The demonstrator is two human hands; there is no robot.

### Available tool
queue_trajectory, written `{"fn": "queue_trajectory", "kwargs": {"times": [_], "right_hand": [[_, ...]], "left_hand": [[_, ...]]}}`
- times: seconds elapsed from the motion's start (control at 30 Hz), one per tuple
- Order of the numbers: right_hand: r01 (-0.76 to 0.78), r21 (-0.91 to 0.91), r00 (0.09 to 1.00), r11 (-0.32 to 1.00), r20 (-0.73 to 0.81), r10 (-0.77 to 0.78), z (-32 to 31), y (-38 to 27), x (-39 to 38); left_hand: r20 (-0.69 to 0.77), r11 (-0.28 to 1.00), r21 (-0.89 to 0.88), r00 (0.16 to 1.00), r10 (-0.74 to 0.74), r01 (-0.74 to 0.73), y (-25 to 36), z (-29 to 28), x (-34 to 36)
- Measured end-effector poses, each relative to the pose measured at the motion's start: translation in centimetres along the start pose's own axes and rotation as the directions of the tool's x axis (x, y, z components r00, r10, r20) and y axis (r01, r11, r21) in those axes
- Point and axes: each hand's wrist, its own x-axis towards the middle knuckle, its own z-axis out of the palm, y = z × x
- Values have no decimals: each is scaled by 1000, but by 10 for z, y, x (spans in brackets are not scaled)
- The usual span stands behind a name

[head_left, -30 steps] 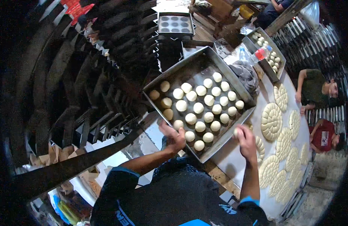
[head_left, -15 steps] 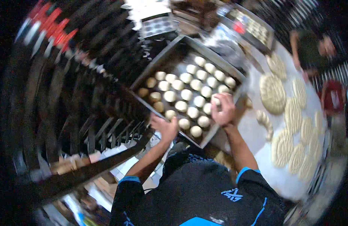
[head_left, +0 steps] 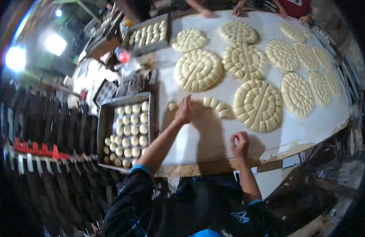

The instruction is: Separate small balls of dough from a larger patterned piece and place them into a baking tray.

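My left hand [head_left: 185,111] reaches onto the white worktable, fingers stretched forward, at the end of a curved row of cut dough pieces [head_left: 217,106]. A small lump of dough [head_left: 173,106] lies just left of it. Nearer the table's front edge, my right hand [head_left: 239,144] is closed with its fingers curled; whatever may be inside is hidden. Just beyond my right hand is a large round of dough [head_left: 257,106], scored into wedge-like pieces. Left of my left forearm, a deep metal tray [head_left: 150,114] holds rows of pale dough balls [head_left: 127,130].
More scored dough rounds [head_left: 198,70] cover the far and right parts of the worktable [head_left: 182,152]. A second tray [head_left: 168,31] of dough pieces stands at the far left. Other people's hands [head_left: 206,14] rest at the far edge. Dark racks [head_left: 52,118] stand at left.
My view has swung right, from the tray to the table. Both hands have left the tray; the ball-like piece at my right hand is no longer visible there.
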Motion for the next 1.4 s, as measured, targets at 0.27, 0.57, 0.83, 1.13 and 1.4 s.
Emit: {"fn": "queue_trajectory", "kwargs": {"times": [0.27, 0.57, 0.83, 1.13, 1.4], "right_hand": [[29, 32, 995, 999, -97, -25, -22, 25, 1], [120, -6, 991, 993, -59, -120, 4, 11, 12], [-164, 4, 986, 986, 26, 164, 13, 13, -13], [-568, 586, 810, 578, 525, 263, 130, -82, -130], [-435, 509, 658, 743, 743, -123, 36, -98, -24]], "left_hand": [[733, 880, -167, 653, -191, 445, 49, 10, 59], [109, 926, 25, 920, -376, 376, -14, 25, -62], [-38, 917, -136, 923, -382, 374, 35, -60, -241], [-410, 709, -697, 871, -269, -109, 56, -14, -266], [-26, 706, -707, 996, -80, 38, 44, -20, -215]]}}
